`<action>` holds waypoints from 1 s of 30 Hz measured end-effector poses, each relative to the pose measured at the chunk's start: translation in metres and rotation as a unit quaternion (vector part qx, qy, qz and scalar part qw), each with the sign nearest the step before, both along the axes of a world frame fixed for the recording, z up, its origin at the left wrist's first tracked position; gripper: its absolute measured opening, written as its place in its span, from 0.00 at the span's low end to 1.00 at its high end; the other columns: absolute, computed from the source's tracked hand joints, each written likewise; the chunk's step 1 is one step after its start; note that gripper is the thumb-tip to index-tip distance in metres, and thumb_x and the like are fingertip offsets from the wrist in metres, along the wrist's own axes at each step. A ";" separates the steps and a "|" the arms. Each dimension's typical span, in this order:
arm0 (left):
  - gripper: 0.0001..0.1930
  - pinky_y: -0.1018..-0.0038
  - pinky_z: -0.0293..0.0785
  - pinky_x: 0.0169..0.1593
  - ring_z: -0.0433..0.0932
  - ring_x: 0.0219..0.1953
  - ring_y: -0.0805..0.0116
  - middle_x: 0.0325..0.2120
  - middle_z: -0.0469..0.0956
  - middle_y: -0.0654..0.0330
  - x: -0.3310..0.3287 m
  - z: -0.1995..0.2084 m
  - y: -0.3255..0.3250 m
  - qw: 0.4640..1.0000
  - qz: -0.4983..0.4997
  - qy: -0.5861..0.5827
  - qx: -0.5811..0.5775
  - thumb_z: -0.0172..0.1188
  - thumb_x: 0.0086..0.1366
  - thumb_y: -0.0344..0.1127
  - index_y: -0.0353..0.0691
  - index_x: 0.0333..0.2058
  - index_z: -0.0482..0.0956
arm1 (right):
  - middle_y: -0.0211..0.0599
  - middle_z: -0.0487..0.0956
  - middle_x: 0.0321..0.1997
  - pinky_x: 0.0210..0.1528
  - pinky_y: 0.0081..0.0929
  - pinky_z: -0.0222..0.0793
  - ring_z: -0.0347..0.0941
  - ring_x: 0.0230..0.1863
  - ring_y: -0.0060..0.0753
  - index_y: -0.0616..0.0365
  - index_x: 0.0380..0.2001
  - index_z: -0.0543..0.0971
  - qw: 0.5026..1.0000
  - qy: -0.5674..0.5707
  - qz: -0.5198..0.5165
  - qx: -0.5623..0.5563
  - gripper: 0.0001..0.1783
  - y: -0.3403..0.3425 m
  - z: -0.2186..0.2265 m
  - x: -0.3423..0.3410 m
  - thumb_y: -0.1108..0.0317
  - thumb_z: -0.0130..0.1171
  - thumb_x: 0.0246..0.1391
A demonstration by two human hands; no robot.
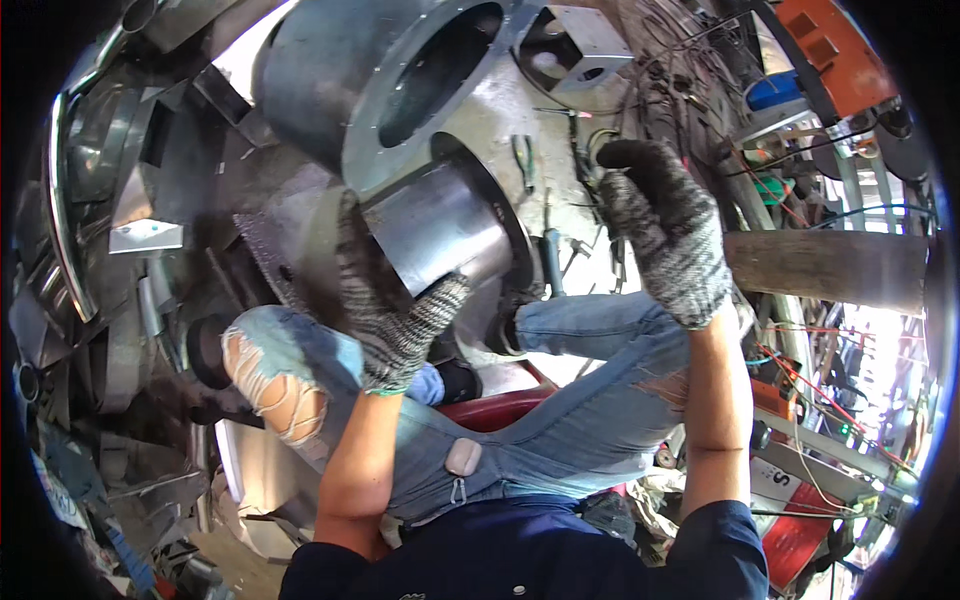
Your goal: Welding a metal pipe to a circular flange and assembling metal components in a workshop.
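In front of me a short steel cylinder (440, 230) lies on its side, with a wide dark flange (497, 205) at its right end. My left hand (395, 325), in a grey-and-black knitted glove, is at its left end. The fingers stretch upward, partly blurred, and the thumb points right along the cylinder's near side; I cannot tell how firmly it touches. My right hand (675, 235), gloved alike, is raised above my right knee. Its fingers bend loosely, a gap shows between forefinger and thumb, and nothing is seen in it.
Beyond the cylinder stands a large steel drum with a ring flange (365, 150). Pliers (524, 163) and a dark-handled tool (552, 262) lie on the floor. A metal box (575, 48) is farther back. Scrap metal crowds the left; cables, a wooden plank (825, 270) and an orange machine (840, 60) fill the right.
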State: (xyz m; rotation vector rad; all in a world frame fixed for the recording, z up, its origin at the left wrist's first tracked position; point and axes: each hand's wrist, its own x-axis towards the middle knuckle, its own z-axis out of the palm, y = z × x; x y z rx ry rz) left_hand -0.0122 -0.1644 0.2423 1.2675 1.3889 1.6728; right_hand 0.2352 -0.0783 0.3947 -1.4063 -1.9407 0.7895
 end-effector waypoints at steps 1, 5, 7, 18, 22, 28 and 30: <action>0.65 0.58 0.75 0.69 0.77 0.65 0.53 0.66 0.74 0.46 -0.011 -0.001 -0.003 0.967 0.029 0.254 -0.012 0.86 0.49 0.48 0.34 0.79 0.54 | 0.38 0.86 0.36 0.42 0.30 0.78 0.80 0.37 0.24 0.58 0.55 0.82 0.999 -0.035 0.003 0.001 0.16 0.000 0.005 -0.003 0.62 0.67 0.71; 0.64 0.53 0.73 0.71 0.74 0.67 0.44 0.68 0.70 0.43 -0.008 -0.006 0.003 0.963 0.057 0.265 0.017 0.88 0.41 0.49 0.37 0.75 0.62 | 0.41 0.88 0.40 0.45 0.30 0.79 0.83 0.40 0.24 0.59 0.56 0.82 0.999 -0.028 -0.008 -0.019 0.17 0.000 0.006 0.001 0.61 0.67 0.71; 0.63 0.49 0.71 0.72 0.71 0.68 0.40 0.68 0.69 0.41 -0.005 -0.002 0.011 0.956 0.032 0.282 -0.079 0.88 0.39 0.48 0.41 0.74 0.64 | 0.40 0.88 0.42 0.45 0.28 0.79 0.83 0.41 0.23 0.60 0.56 0.82 0.998 0.020 -0.031 -0.046 0.17 -0.001 0.010 0.002 0.62 0.67 0.71; 0.57 0.41 0.65 0.74 0.62 0.75 0.38 0.76 0.60 0.43 0.011 -0.116 0.063 0.774 -0.008 0.483 -0.409 0.80 0.48 0.61 0.55 0.76 0.64 | 0.35 0.87 0.39 0.40 0.24 0.77 0.79 0.35 0.19 0.59 0.56 0.83 1.000 -0.009 -0.008 0.007 0.17 0.002 0.018 0.016 0.61 0.66 0.72; 0.54 0.43 0.64 0.75 0.61 0.76 0.39 0.76 0.59 0.43 0.017 -0.130 0.073 0.754 -0.037 0.509 -0.412 0.79 0.52 0.60 0.56 0.76 0.64 | 0.31 0.87 0.41 0.39 0.21 0.75 0.77 0.36 0.15 0.59 0.58 0.83 0.998 -0.043 -0.005 0.042 0.16 0.001 0.019 0.034 0.64 0.64 0.73; 0.49 0.51 0.61 0.78 0.61 0.77 0.38 0.75 0.64 0.40 -0.021 -0.195 0.069 0.828 0.080 0.397 -0.387 0.72 0.60 0.63 0.46 0.74 0.67 | 0.29 0.86 0.38 0.38 0.21 0.74 0.77 0.35 0.15 0.59 0.55 0.84 1.000 -0.026 -0.002 0.015 0.15 -0.004 0.031 0.043 0.63 0.65 0.73; 0.48 0.52 0.60 0.78 0.63 0.76 0.38 0.72 0.69 0.37 -0.062 -0.229 0.073 0.788 0.150 0.425 -0.418 0.64 0.66 0.69 0.39 0.73 0.69 | 0.28 0.86 0.37 0.38 0.21 0.74 0.76 0.35 0.15 0.59 0.55 0.84 0.999 -0.005 0.006 0.046 0.14 -0.003 0.038 0.042 0.63 0.65 0.73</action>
